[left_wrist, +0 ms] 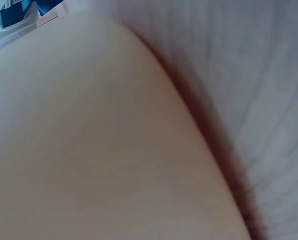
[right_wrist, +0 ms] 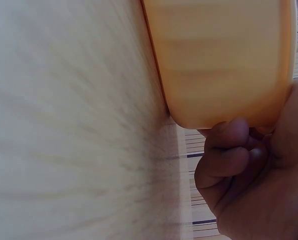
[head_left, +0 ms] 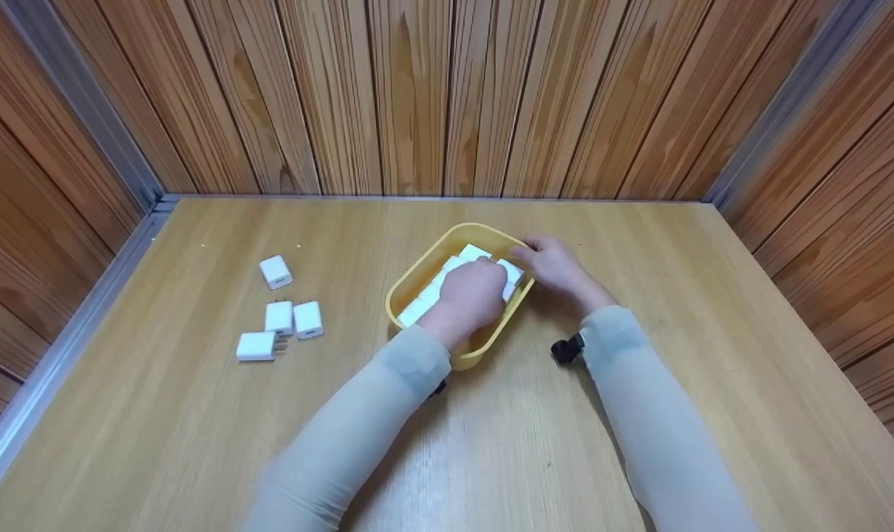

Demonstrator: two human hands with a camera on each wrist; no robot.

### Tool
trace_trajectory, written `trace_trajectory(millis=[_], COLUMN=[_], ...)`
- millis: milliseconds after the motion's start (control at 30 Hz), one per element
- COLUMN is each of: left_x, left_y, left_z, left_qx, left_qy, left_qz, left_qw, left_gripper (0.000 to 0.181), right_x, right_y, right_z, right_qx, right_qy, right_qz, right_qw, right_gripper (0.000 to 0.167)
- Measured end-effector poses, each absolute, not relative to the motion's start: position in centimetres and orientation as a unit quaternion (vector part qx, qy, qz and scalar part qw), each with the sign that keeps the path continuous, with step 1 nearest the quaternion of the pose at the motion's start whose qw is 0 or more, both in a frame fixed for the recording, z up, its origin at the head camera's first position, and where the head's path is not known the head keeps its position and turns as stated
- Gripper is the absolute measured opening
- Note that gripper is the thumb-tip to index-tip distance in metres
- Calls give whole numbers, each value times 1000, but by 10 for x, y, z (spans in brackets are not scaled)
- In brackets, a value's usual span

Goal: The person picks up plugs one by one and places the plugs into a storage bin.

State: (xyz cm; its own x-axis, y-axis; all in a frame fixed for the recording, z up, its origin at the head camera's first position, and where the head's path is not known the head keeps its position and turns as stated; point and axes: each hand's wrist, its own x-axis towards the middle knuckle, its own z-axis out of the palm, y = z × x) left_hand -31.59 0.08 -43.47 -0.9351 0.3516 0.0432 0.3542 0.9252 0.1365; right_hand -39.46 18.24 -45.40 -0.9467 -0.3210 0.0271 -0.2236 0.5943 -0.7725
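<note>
A yellow plastic bin [head_left: 399,284] stands at an angle on the table, holding several white charger blocks [head_left: 417,309]. My left hand [head_left: 473,295] reaches down inside it among the chargers. From above its knuckles show, but the fingertips are hidden, so what they hold cannot be made out. A tilted charger [head_left: 510,272] lies close to that hand's right side. With the thumb at the rim and curled fingers outside, my right hand [head_left: 558,270] grips the bin's far right corner. The right wrist view shows those fingers [right_wrist: 234,132] against the bin wall [right_wrist: 219,60].
Several loose white chargers lie on the table left of the bin, one [head_left: 275,272] farther back and another [head_left: 256,346] on its side with prongs showing. Wood-panelled walls [head_left: 410,96] border the table [head_left: 676,258] at the back and sides. A blurred pale surface fills the left wrist view.
</note>
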Motion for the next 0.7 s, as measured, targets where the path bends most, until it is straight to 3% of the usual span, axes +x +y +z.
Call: trace_trajectory(millis=[500, 700], left_x=[-302, -290], left_y=[-2, -22], left_z=[-424, -408], left_qx=[-187, -202], left_qy=[-979, -973], left_qz=[-80, -96], left_qw=[20, 60], left_gripper=[23, 29], right_x=[-394, -395], right_y=[182, 182], right_z=[-453, -453], right_qx=[-142, -136], right_qy=[895, 893], right_qz=[-419, -423], right_qw=[57, 72], right_gripper=[38, 39])
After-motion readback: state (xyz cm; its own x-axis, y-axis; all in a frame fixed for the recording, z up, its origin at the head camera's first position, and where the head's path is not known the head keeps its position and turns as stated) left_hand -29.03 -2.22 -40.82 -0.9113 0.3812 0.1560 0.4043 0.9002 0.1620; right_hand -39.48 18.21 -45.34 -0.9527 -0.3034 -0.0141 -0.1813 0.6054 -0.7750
